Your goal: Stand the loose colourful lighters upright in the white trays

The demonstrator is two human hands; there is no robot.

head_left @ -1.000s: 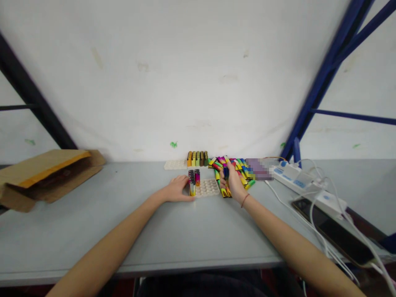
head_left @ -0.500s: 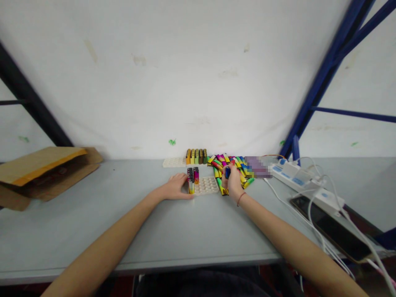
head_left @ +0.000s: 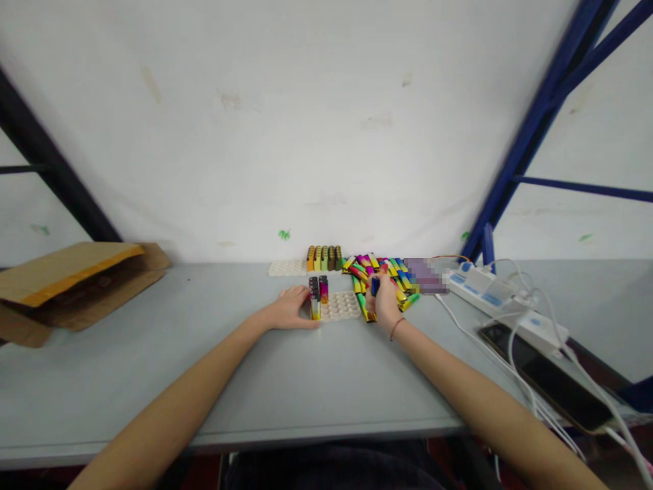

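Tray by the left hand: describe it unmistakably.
On the grey table, go to the left hand. Just right of it is a pale socketed tray with upright lighters at its left end, nearer the person than the wall-side tray.

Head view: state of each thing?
Left hand: spread at left end of near tray
Right hand: closed around blue lighter
Near tray: partly filled; front lighters upright
Back tray: partly filled; rear lighters upright
Loose lighters: heaped, lying down
Paper bag: lying, mouth open
Phone: flat, screen dark
Power strip: chargers plugged in
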